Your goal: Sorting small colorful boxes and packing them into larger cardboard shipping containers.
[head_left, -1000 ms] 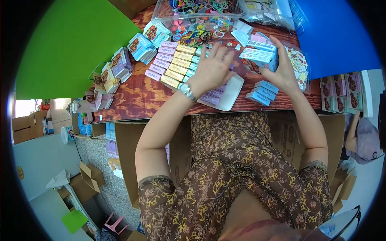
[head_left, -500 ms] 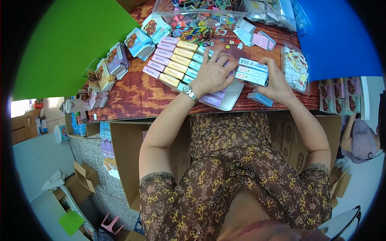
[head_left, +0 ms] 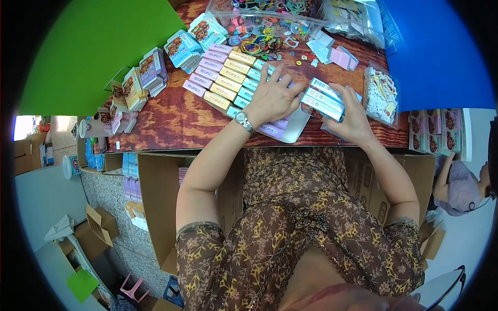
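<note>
Rows of small cardboard boxes, lilac [head_left: 206, 73], yellow [head_left: 228, 82] and teal [head_left: 248, 83], stand on edge side by side on the table. My left hand [head_left: 272, 99] rests over the teal boxes with its fingers spread, and it wears a watch on the wrist. Below its palm, purple boxes [head_left: 275, 127] sit on a white tray [head_left: 296, 129], partly covered by the hand. My right hand [head_left: 353, 116] grips what look like two stacked blue-and-white boxes [head_left: 322, 101], tilted just right of my left fingertips. Another blue box lies under my right hand, mostly hidden.
Flat printed cartons [head_left: 182, 49] stand in stacks along the left. At the back are a clear bin [head_left: 270, 23] of colourful trinkets and loose bands [head_left: 251, 47]. Cards [head_left: 342, 58] and a clear tray of small cards [head_left: 381, 96] lie right. Another person [head_left: 459, 189] is at far right.
My right hand has tilted the blue-and-white boxes and brought them slightly lower, closer to the tray. My left hand stays on the rows. The whole view has shifted a little.
</note>
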A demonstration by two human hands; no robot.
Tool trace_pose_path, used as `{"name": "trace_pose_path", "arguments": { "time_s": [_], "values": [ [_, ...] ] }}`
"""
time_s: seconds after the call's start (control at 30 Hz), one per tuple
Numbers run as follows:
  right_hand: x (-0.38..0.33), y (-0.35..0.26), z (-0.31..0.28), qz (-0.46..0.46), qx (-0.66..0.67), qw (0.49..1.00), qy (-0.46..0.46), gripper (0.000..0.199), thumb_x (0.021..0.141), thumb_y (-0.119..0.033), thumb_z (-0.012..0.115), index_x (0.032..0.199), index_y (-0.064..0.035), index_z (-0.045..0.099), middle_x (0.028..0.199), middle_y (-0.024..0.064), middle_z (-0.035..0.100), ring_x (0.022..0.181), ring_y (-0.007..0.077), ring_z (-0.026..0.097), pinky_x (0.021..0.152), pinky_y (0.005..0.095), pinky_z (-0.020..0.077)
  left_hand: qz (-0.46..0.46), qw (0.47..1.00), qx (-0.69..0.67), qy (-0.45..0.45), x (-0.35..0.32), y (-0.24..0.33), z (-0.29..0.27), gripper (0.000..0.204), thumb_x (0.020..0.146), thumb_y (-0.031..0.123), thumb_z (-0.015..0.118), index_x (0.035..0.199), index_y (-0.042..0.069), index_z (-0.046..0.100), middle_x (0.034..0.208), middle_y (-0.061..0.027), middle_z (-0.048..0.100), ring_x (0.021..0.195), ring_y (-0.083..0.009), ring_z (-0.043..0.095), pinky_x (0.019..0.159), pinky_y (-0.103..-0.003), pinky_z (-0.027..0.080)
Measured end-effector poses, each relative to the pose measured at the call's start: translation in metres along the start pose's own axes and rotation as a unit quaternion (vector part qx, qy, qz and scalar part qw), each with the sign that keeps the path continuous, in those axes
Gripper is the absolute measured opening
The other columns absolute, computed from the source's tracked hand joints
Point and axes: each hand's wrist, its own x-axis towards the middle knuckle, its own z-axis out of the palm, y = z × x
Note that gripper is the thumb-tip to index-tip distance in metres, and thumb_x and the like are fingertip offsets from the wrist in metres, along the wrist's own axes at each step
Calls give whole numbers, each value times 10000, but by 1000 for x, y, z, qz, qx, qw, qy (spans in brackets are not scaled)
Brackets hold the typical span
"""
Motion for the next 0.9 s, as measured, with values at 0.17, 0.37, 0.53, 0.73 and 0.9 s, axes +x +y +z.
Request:
{"name": "trace_pose_path", "arguments": {
  "time_s": [0.17,0.37,0.53,0.73,0.9],
  "values": [
    [20,-16,10,8,12,999,-45,738,686,-138,767,1345,-42,450,1221,182,517,1158,368,538,982,439,437,-31,999,18,-9,-11,-16,-9,375,944,390,541,1260,199,607,1145,-97,589,1293,-382,450,1068,-665,277],
    [32,-8,34,-54,-5,998,-30,752,701,-144,769,1354,-56,408,1211,187,501,1172,378,525,982,440,439,-49,999,18,8,-22,-29,-15,350,973,381,512,1261,207,607,1146,-92,589,1303,-376,432,1066,-664,280],
    [33,4,46,-61,14,994,-85,770,718,-137,756,1379,-53,371,1229,202,484,1169,390,529,981,438,449,-51,999,11,5,-26,-30,-16,333,987,376,490,1250,212,612,1169,-89,582,1317,-368,414,1073,-654,281],
    [39,2,52,-151,-55,984,-82,777,721,-116,718,1433,-84,409,1312,190,470,1188,398,511,1011,447,448,-55,998,19,9,-25,-30,-14,309,979,354,509,1218,191,616,1189,-97,583,1310,-381,424,1074,-661,274],
    [43,-1,49,-173,-121,970,-118,806,690,-109,729,1433,-100,417,1374,162,455,1171,389,501,1005,463,450,-54,998,10,16,-24,-31,-12,294,967,344,522,1192,181,620,1176,-103,587,1309,-391,428,1074,-662,274]
  ]
}}
